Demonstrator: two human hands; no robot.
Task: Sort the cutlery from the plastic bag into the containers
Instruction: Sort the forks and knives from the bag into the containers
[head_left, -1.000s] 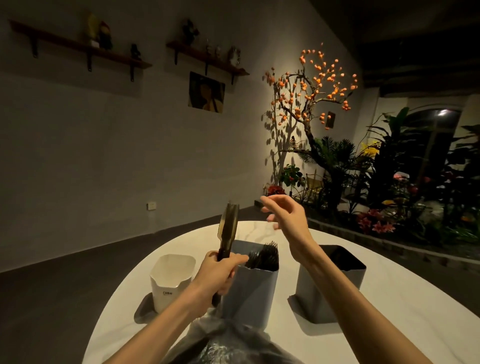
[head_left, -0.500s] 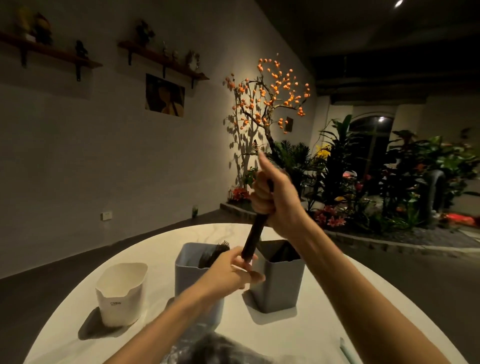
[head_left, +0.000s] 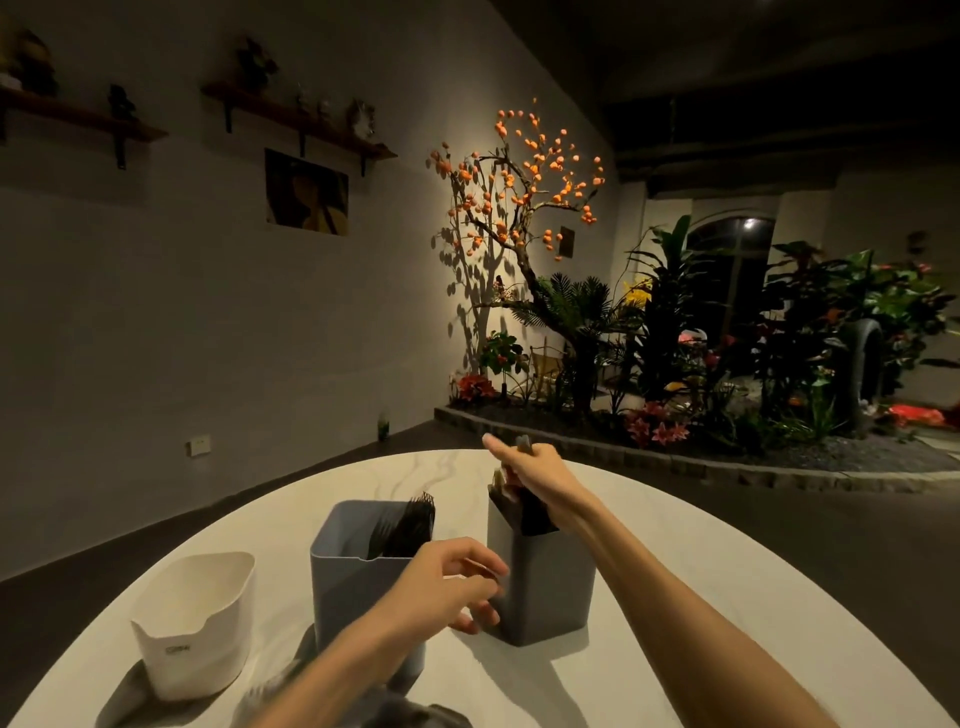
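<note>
Right hand: my right hand (head_left: 535, 467) is above the mouth of the dark grey container (head_left: 543, 587), fingers curled round a bundle of dark cutlery (head_left: 522, 499) with the forefinger pointing forward; the lower ends are already inside the container, and I cannot tell what type of piece they are.
Left hand: my left hand (head_left: 452, 582) hangs between the two grey containers, fingers loosely bent and holding nothing that I can see; fingertips sit just beside the dark grey wall, contact unclear.
Risk, tipping: the dark grey container is tall and narrow; if I let go with the bundle leaning against one wall, I judge it could rock or topple.
Risk, spill: some handles stand above the rim, so a careless release could let them slide out over the edge.
Risk, snag: pulling my left forearm back could brush the blue-grey container (head_left: 358, 577).
Blue-grey container: holds black forks (head_left: 410, 522), tines up and leaning right.
White container (head_left: 195, 623): leftmost; I see nothing in it, though its bottom is hidden.
Plastic bag (head_left: 410, 714): crumpled at the near table (head_left: 701, 597) edge, mostly out of view; contents not visible.
</note>
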